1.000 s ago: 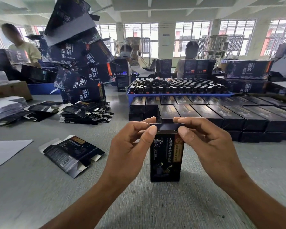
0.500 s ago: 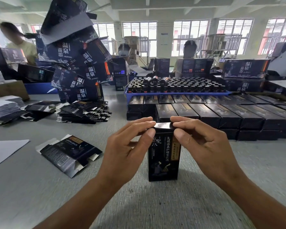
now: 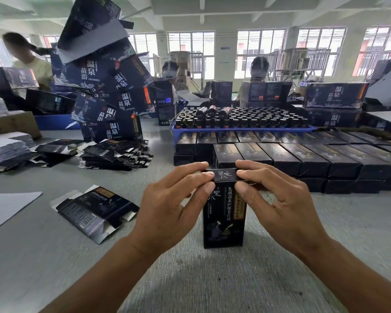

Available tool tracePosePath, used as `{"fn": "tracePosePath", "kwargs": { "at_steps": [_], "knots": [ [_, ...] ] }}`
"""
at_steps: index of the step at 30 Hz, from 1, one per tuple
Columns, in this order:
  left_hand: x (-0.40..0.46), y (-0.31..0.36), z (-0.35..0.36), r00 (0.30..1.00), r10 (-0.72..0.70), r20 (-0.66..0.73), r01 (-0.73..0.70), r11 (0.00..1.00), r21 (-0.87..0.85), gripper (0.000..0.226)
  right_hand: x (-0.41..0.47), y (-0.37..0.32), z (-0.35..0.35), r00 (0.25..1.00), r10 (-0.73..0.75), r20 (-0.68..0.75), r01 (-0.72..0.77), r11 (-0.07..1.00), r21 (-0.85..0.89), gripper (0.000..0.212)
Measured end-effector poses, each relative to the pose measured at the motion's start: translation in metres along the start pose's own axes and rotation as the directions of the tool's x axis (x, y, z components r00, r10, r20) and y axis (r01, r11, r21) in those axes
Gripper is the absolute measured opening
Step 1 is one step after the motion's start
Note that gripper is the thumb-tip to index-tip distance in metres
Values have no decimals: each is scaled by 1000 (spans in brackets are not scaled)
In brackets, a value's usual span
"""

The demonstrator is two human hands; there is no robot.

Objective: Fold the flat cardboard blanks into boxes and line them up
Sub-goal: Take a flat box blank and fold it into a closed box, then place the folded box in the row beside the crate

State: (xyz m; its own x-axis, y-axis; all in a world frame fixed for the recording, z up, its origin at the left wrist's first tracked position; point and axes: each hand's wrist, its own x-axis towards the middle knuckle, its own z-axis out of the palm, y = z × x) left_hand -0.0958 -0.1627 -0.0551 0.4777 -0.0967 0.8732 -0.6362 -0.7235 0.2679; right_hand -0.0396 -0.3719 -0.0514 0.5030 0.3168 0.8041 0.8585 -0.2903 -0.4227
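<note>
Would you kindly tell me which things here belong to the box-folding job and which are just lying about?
Belongs to the job:
- upright box, top flap pinched by left hand and right hand
- flat blank beside it
- stack of blanks
- rows of finished boxes

Just lying about:
- blue tray of bottles
- white sheet
- pile of big cartons

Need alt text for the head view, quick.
Both hands, left hand and right hand, pinch the top flap of an upright black printed cardboard box on the grey table; rows of finished black boxes lie behind.
</note>
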Motion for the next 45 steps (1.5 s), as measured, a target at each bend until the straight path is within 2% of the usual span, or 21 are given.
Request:
{"fn": "tracePosePath", "kwargs": {
  "at_steps": [4,11,12,16,18,19,21,24,29,34,41,45],
  "knots": [
    [-7,4,6,986,-147,79,153,985,-77,34,-1,1,2,997,79,-1,-79,994,72,28],
    [-9,-2,1,944,-252,215,291,940,-179,40,-3,1,2,986,138,95,-147,983,106,24],
    [-8,-2,0,930,-283,234,331,923,-198,41,-4,2,2,980,154,128,-165,983,82,29],
    [-6,-12,-4,846,-497,194,531,819,-219,45,-11,5,13,898,303,318,-304,952,-48,72],
    [-7,-23,-5,773,-606,185,631,763,-140,56,-16,6,20,885,264,384,-226,964,-144,79],
    [-7,-29,-7,741,-645,189,662,749,-39,59,-17,5,23,880,221,421,-149,969,-196,78],
    [-10,-37,-8,685,-697,211,672,717,187,62,-19,4,28,846,191,498,-57,961,-271,71],
    [-13,-43,-7,627,-750,212,668,657,350,55,-24,4,36,759,242,604,-78,956,-284,63],
    [-13,-55,-8,598,-790,136,642,574,509,29,-19,8,49,792,242,561,-42,938,-345,51],
    [-15,-60,-8,529,-833,161,646,518,561,18,3,18,75,776,298,556,32,861,-507,50],
    [-18,-63,-3,544,-808,224,555,547,626,21,43,44,116,724,504,471,3,680,-733,59],
    [-19,-62,-5,551,-800,238,536,558,634,25,49,49,127,690,558,462,-51,674,-737,65]
  ]
}}
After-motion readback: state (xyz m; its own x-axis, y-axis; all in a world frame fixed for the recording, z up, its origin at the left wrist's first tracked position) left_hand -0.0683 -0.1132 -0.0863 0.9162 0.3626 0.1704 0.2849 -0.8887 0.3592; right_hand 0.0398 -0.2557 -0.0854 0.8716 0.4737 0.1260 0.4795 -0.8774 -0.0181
